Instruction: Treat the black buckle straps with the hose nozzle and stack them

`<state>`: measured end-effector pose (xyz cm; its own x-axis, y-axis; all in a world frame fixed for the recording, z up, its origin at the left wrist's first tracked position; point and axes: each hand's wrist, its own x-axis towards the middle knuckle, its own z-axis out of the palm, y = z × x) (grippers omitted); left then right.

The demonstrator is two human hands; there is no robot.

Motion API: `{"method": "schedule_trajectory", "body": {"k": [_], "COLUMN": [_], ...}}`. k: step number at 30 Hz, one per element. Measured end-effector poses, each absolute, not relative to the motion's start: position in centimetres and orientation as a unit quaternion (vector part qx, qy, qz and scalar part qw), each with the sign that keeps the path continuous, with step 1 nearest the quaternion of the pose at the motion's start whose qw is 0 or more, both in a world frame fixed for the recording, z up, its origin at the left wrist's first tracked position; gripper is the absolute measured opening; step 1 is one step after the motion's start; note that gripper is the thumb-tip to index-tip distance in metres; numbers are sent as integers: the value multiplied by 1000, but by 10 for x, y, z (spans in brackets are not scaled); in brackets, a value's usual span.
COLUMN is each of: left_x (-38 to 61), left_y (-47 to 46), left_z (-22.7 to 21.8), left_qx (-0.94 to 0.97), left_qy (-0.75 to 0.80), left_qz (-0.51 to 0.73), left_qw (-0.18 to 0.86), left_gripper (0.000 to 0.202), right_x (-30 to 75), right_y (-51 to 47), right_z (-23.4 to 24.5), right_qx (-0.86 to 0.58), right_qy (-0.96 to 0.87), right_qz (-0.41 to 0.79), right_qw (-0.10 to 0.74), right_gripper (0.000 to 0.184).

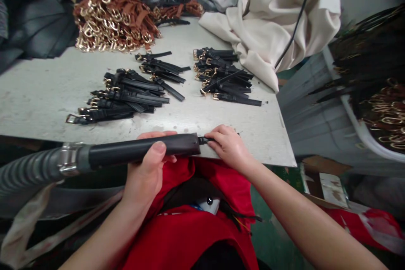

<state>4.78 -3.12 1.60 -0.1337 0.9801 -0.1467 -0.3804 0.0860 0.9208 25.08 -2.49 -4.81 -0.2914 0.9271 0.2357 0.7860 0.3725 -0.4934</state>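
Both hands at lower centre
Left hand [147, 168] curled closed, thumb uppermost; right hand [229, 147] pinching, fingertips pointing left

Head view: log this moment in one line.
left hand: grips black tool | right hand: pinches strap at tool tip | table: black strap piles, brown straps

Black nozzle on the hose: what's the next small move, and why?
Likely hold the black nozzle steady in the left hand and ease the thin strap straight along its axis. The right hand pinches it with its fingers right at the nozzle's end, so only a short, aligned slide seems needed.
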Motion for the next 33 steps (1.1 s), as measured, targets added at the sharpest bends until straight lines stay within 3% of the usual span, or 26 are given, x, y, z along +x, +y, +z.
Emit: {"method": "schedule_trajectory", "body": {"k": [10,15,21,26,33], "left_x": [47,45,18,28,55], "left_y": [-33,-17,-2,-6,11], "left_z": [19,17,21,23,26], "left_qx": [353,314,313,304,272], "left_qy": [475,480,452,407,381], "left_qz": [597,605,669,675,695], "left_qw": [542,553,500,535,546], "left_gripper": [18,24,18,11,16], "right_x": [252,254,253,254,248], "right_y": [-25,-25,-26,-28,-28], "right_z": [-48,-50,-52,-50,-47], "right_qx": [-549,-557,-556,-579,-577], "right_qy": [-786,-777,-778,-771,-767], "right_qz": [149,149,138,112,122], "right_qw": [243,254,260,240,252], "right_gripper": [22,22,23,21,19]}}
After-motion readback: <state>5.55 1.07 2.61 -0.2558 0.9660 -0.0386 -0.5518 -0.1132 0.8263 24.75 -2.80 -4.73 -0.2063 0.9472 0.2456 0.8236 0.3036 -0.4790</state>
